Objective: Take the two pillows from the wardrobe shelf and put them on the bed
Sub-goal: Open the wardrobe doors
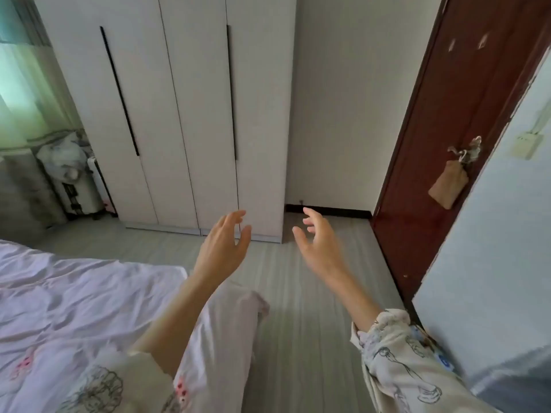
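A white wardrobe [179,114] stands ahead with its doors closed, so its shelf and the pillows are hidden. The bed [65,299], under a pale pink crumpled cover, fills the lower left. My left hand [222,247] reaches forward over the floor with its fingers apart and holds nothing. My right hand [320,242] is raised beside it, also spread and with nothing in it. Both hands are in front of the wardrobe's lower right corner, short of touching it.
A dark red door [447,144] stands open on the right, a small pouch [447,186] hanging from its handle. A heater with a white bag [68,171] on top sits left of the wardrobe. Grey plank floor [298,308] lies between bed and door.
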A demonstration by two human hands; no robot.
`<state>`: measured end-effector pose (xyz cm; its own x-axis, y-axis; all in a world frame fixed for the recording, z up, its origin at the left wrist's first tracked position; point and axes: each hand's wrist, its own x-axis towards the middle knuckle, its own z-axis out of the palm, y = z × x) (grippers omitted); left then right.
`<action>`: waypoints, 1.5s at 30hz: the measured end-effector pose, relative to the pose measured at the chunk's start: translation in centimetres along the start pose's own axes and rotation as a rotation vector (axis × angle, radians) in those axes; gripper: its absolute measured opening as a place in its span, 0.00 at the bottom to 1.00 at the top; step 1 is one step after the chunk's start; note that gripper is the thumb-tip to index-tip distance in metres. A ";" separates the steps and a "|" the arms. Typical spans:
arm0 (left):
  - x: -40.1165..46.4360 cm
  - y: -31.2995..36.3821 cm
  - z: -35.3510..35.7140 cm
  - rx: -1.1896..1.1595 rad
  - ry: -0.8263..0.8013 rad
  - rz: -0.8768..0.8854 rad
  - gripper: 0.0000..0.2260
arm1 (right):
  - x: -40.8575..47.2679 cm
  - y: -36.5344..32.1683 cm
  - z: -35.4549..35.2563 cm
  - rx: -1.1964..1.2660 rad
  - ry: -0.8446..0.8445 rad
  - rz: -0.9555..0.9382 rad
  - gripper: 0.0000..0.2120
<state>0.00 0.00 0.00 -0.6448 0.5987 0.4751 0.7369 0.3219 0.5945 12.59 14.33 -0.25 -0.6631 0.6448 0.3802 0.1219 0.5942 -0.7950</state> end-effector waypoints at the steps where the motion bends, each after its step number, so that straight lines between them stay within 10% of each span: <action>1: 1.1 -0.6 0.3 -0.028 -0.002 -0.013 0.17 | 1.1 0.3 0.2 -0.011 -0.001 0.008 0.23; 31: 41.2 -13.2 18.2 -0.004 0.152 -0.113 0.17 | 48.5 16.6 6.3 0.037 -0.253 -0.150 0.19; 45: 56.8 -25.9 20.5 0.053 0.296 -0.246 0.16 | 68.3 19.9 20.0 0.128 -0.465 -0.257 0.18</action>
<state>-51.54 40.72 -1.66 -0.8284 0.2638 0.4941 0.5577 0.4712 0.6834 -45.10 60.56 0.46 -0.9199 0.1883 0.3439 -0.1588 0.6230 -0.7659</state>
